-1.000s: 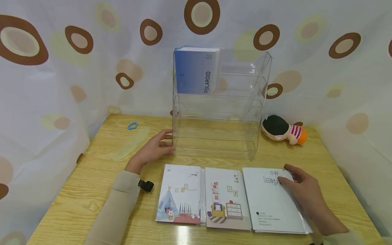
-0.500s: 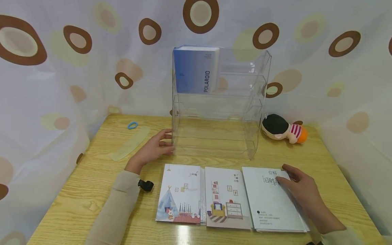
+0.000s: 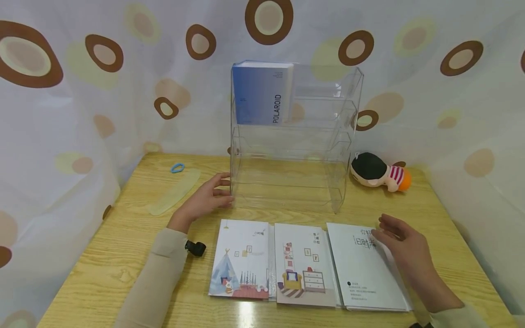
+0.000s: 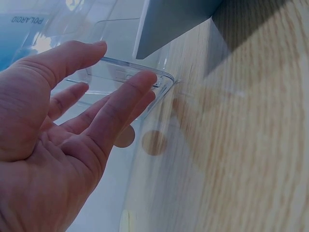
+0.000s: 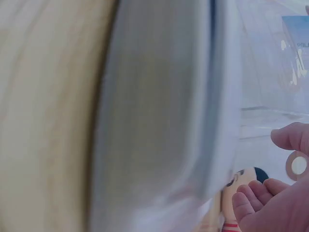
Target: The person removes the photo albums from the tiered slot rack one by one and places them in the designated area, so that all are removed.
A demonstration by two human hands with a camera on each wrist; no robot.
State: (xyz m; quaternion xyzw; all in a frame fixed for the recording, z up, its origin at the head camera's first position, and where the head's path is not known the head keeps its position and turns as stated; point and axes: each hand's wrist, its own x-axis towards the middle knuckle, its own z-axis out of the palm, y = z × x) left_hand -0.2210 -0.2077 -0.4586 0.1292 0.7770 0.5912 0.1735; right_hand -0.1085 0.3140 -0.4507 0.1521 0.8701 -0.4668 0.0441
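Observation:
A clear acrylic rack (image 3: 338, 200) with stepped tiers stands on the table; a blue book (image 3: 258, 95) marked POLAROID leans in its top tier, at the left. My left hand (image 3: 205, 198) rests against the rack's lower left side, its fingers fairly straight in the left wrist view. Three pale albums lie in a row in front: one with a tent picture (image 3: 239, 259), one with an armchair and drawers (image 3: 303, 291), and a white one (image 3: 361, 269) with printed characters. Over the white album's upper right edge is my right hand (image 3: 406, 248), thumb and fingers apart.
A plush doll (image 3: 371, 171) with a striped top lies right of the rack. On the left of the wooden table (image 3: 94, 259) are a blue ring (image 3: 177, 168) and a translucent yellowish strip (image 3: 175, 193). A patterned curtain hangs behind and at both sides.
My right hand has loosened from the white album and lifted slightly, its fingers spreading from the edge. The album has turned a little. The left hand keeps its place on the rack.

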